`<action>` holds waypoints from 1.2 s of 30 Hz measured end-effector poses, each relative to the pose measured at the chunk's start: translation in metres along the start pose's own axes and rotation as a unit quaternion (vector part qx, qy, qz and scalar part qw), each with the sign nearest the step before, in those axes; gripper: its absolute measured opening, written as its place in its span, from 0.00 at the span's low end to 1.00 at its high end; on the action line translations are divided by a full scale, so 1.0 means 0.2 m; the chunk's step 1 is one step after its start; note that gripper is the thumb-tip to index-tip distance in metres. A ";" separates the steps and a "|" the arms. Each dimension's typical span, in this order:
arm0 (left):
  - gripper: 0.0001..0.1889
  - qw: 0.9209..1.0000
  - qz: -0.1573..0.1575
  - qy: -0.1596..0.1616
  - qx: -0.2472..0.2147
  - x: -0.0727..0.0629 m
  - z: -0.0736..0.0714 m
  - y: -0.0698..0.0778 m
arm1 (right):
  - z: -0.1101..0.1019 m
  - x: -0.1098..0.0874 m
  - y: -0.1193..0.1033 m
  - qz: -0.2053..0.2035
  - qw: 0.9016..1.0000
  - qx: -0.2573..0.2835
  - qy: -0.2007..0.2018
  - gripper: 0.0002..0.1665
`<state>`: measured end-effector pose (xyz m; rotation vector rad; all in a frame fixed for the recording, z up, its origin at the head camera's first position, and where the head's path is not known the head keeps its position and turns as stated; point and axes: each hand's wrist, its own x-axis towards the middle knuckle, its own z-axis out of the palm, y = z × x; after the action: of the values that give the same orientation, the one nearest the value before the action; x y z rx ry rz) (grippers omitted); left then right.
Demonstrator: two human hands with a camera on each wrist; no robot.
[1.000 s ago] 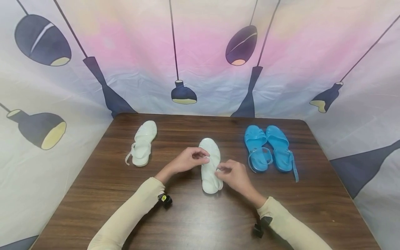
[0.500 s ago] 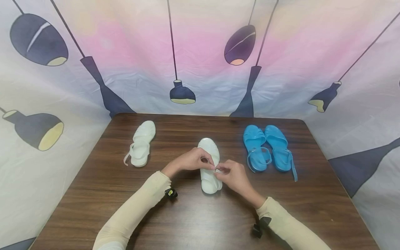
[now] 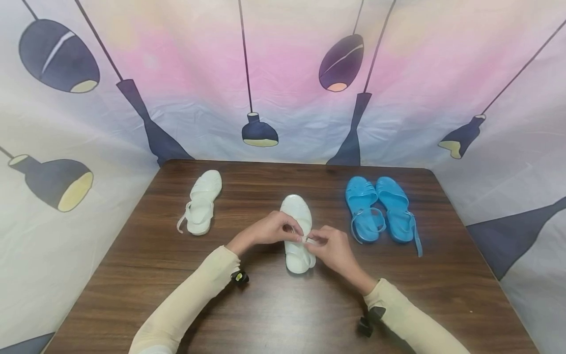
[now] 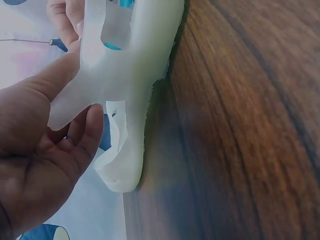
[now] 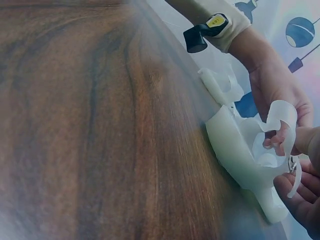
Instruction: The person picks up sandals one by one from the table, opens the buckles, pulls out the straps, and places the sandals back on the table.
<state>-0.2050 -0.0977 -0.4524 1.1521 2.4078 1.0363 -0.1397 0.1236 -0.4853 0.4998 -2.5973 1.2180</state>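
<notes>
A white jelly sandal [image 3: 295,205] sits toe-away on the table's middle, between both hands. My left hand [image 3: 275,228] reaches across from the left and pinches the ankle strap between thumb and fingers. From the right side my right hand [image 3: 331,250] pinches the same strap by its metal buckle [image 5: 292,164], the fingertips of both hands nearly meeting over the sandal. In the right wrist view the strap [image 5: 284,111] arches up in a loop, its narrow end hanging below the buckle. The sandal's side wall [image 4: 145,55] partly hides the right fingers in the left wrist view.
Another white sandal [image 3: 206,189] with its strap loose lies at the back left of the brown wooden table [image 3: 265,314]. Two blue sandals [image 3: 360,189] stand side by side at the back right. A lamp-patterned cloth [image 3: 199,64] hangs behind the table.
My left hand has moved right and slightly down, from the sandal's left edge to its middle, meeting the right fingertips at the strap. The right hand has stayed about in place.
</notes>
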 end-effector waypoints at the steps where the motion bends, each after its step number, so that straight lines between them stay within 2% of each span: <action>1: 0.06 1.000 0.000 0.004 0.002 0.00 0.00 0.00 | 0.00 0.00 0.00 0.000 1.000 -0.001 0.001 0.11; 9: 0.05 0.999 -0.010 0.033 -0.005 -0.05 0.00 -0.02 | 0.00 0.00 0.00 -0.002 1.000 -0.002 0.003 0.11; 18: 0.05 0.999 -0.020 0.037 0.010 -0.06 0.00 -0.01 | 0.02 -0.01 0.01 -0.014 1.000 -0.004 0.018 0.11; 25: 0.04 0.998 -0.035 0.056 0.017 -0.10 -0.01 -0.03 | 0.00 -0.04 0.02 0.004 1.000 0.008 0.023 0.11; 30: 0.07 0.998 -0.021 0.062 0.011 -0.12 -0.02 -0.05 | -0.01 -0.03 0.02 0.002 1.000 0.012 0.019 0.10; 36: 0.07 0.996 -0.022 0.082 0.006 -0.14 -0.04 -0.06 | -0.02 -0.03 0.01 0.031 0.999 0.031 0.011 0.10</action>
<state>-0.1985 -0.1278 -0.4577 1.0495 2.5554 1.1437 -0.1339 0.1284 -0.4863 0.4168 -2.5810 1.3207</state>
